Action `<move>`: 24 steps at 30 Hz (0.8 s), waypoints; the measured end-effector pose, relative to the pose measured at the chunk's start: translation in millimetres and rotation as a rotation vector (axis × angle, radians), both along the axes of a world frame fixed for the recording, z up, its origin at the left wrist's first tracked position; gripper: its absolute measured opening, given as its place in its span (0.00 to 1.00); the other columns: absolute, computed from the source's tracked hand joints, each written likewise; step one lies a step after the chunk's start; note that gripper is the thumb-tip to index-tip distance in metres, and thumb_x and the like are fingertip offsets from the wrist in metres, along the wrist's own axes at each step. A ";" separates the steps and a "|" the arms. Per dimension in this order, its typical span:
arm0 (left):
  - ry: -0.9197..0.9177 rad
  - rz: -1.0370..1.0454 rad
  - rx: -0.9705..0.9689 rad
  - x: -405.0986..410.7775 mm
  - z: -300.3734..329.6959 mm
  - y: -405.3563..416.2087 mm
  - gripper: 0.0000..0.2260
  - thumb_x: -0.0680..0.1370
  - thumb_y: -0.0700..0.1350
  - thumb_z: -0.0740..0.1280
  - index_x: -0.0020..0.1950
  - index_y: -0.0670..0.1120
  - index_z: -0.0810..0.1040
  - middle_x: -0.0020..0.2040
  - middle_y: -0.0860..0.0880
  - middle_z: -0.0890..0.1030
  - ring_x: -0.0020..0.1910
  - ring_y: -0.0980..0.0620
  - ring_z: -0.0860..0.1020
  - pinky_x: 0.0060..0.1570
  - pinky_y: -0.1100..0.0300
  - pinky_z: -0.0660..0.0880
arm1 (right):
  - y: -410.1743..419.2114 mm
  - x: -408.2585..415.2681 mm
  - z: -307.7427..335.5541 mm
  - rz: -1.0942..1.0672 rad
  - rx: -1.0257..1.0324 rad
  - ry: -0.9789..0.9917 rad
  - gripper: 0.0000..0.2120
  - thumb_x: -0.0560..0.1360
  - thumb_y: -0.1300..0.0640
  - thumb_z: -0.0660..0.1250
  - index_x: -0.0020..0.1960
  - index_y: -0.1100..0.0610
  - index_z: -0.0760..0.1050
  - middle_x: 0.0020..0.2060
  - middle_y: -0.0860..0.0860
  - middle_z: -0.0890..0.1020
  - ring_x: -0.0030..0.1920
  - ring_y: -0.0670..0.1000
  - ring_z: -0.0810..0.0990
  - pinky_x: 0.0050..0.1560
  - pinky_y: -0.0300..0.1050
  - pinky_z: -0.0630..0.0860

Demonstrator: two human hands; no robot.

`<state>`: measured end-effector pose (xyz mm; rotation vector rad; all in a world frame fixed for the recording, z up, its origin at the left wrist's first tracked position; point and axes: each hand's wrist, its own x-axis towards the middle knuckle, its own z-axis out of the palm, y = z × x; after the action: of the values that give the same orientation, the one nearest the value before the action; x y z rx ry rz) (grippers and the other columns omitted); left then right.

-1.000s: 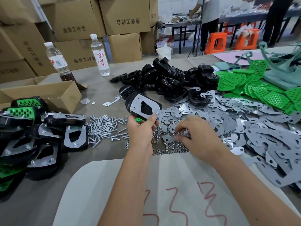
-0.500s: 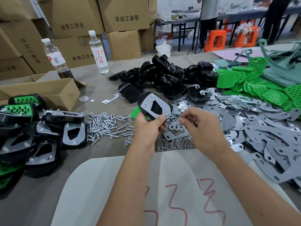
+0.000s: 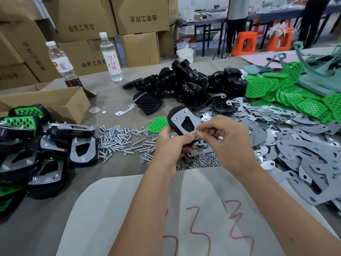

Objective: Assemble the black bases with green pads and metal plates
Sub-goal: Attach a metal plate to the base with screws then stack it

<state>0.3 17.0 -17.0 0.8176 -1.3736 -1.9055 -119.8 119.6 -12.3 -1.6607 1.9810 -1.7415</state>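
My left hand (image 3: 173, 145) grips a black base (image 3: 174, 114) with a metal plate (image 3: 180, 119) lying on it, raised above the table at centre. My right hand (image 3: 227, 141) pinches something small, hidden by the fingertips, at the plate's near corner. A loose green pad (image 3: 157, 124) lies just left of the base. Screws (image 3: 118, 139) and nuts (image 3: 201, 161) lie scattered below the hands. Black bases (image 3: 184, 84) are heaped behind, green pads (image 3: 295, 97) at the right, metal plates (image 3: 304, 145) across the right side.
Finished assemblies (image 3: 36, 148) are stacked at the left beside an open cardboard box (image 3: 46, 100). Two water bottles (image 3: 110, 56) stand behind, before stacked cartons (image 3: 88, 17). White paper with red marks (image 3: 184, 218) covers the near table edge. People stand by orange stools (image 3: 244, 43) far back.
My right hand rose from the pile of nuts on the table to the plate's near corner. My left hand lifted and tilted the base toward me.
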 end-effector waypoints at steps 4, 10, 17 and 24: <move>0.028 -0.018 0.039 1.0 0.4 -1.3 0.12 0.75 0.36 0.74 0.57 0.42 0.78 0.43 0.47 0.86 0.31 0.50 0.79 0.30 0.62 0.75 | 1.0 -0.7 0.0 0.015 -0.005 -0.061 0.05 0.72 0.65 0.78 0.44 0.56 0.85 0.38 0.49 0.82 0.39 0.51 0.78 0.42 0.51 0.77; -0.009 -0.041 0.025 -1.0 2.4 0.1 0.14 0.68 0.38 0.73 0.53 0.42 0.79 0.40 0.47 0.86 0.28 0.50 0.77 0.26 0.62 0.72 | -1.7 -0.8 -3.5 0.043 -0.028 -0.088 0.06 0.73 0.63 0.78 0.44 0.54 0.85 0.38 0.49 0.82 0.39 0.51 0.77 0.41 0.50 0.76; -0.082 0.000 0.031 -4.0 0.5 0.8 0.10 0.76 0.36 0.70 0.57 0.39 0.80 0.39 0.46 0.84 0.27 0.53 0.76 0.25 0.64 0.71 | -3.1 -2.1 -4.6 0.106 0.009 -0.203 0.09 0.72 0.63 0.79 0.43 0.49 0.86 0.40 0.48 0.80 0.41 0.54 0.77 0.45 0.59 0.77; -0.030 -0.029 0.045 -1.4 1.8 0.3 0.06 0.77 0.36 0.69 0.54 0.40 0.78 0.38 0.46 0.83 0.28 0.49 0.77 0.26 0.61 0.74 | -0.3 -0.1 -3.1 0.091 0.016 -0.233 0.08 0.72 0.64 0.79 0.43 0.52 0.85 0.41 0.48 0.80 0.41 0.53 0.77 0.45 0.56 0.79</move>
<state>-1.1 17.3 -15.2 0.8551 -1.3722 -1.9600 -119.9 119.4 -15.4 -1.4425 1.7855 -1.7889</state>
